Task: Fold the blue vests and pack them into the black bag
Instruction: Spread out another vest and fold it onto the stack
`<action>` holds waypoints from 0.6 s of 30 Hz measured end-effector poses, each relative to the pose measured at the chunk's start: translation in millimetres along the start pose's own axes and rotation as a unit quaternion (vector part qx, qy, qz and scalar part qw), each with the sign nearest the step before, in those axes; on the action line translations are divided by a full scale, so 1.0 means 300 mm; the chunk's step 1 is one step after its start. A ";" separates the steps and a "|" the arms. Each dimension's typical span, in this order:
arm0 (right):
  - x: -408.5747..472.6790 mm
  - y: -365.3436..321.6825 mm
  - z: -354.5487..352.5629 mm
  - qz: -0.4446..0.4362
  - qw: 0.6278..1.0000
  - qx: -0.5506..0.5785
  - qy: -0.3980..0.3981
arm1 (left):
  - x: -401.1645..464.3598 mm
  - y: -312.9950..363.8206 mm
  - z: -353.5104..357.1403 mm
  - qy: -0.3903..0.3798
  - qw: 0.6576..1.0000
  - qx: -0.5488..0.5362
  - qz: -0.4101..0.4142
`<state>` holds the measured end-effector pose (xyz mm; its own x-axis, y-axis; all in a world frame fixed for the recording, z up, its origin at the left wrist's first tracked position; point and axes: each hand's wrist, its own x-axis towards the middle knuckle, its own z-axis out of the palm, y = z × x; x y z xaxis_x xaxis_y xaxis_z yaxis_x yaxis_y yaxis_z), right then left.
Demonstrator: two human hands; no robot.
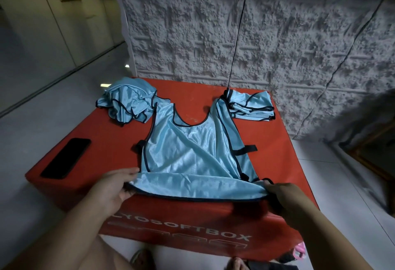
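Left hand (115,186) and right hand (282,195) each pinch a bottom corner of the blue vest (192,148) on the red box (277,148), hem lifted for folding.

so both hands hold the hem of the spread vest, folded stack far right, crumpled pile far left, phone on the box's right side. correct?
One slip: the phone lies on the left side of the red box, as the head view shows. The rest stands: left hand and right hand hold the hem of the spread vest, folded stack far right, crumpled pile far left.
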<state>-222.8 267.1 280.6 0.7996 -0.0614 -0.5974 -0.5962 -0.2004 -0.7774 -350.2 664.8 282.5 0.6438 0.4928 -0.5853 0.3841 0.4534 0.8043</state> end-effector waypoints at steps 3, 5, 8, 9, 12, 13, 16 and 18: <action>-0.035 -0.024 0.004 -0.063 0.996 0.003 -0.064 | -0.036 0.019 0.010 -0.071 0.996 0.030 0.033; -0.041 -0.047 0.000 -0.152 0.984 0.060 -0.074 | -0.032 0.047 -0.003 -0.085 0.987 -0.073 0.114; -0.012 -0.026 0.002 -0.132 0.990 -0.019 -0.034 | -0.026 0.045 -0.021 -0.055 0.994 -0.003 0.099; -0.001 -0.009 -0.004 -0.100 0.994 -0.052 -0.010 | -0.023 0.029 -0.026 -0.042 0.994 0.073 0.074; 0.005 -0.003 -0.016 -0.054 0.998 -0.030 0.010 | -0.010 0.007 -0.036 -0.013 0.989 0.142 0.038; -0.002 -0.012 -0.018 -0.055 0.998 -0.015 0.012 | -0.012 0.017 -0.038 -0.003 0.989 0.141 0.037; -0.042 -0.035 -0.008 -0.077 0.997 0.023 0.016 | -0.034 0.048 -0.050 0.006 0.992 0.119 0.042; -0.069 -0.060 0.010 -0.087 0.995 0.050 0.030 | -0.060 0.060 -0.049 0.011 0.995 0.092 0.037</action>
<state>-228.9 274.8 306.4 0.8922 -0.0928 -0.4420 -0.4505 -0.1151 -0.8853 -364.6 675.0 306.0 0.6618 0.5366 -0.5236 0.4516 0.2722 0.8497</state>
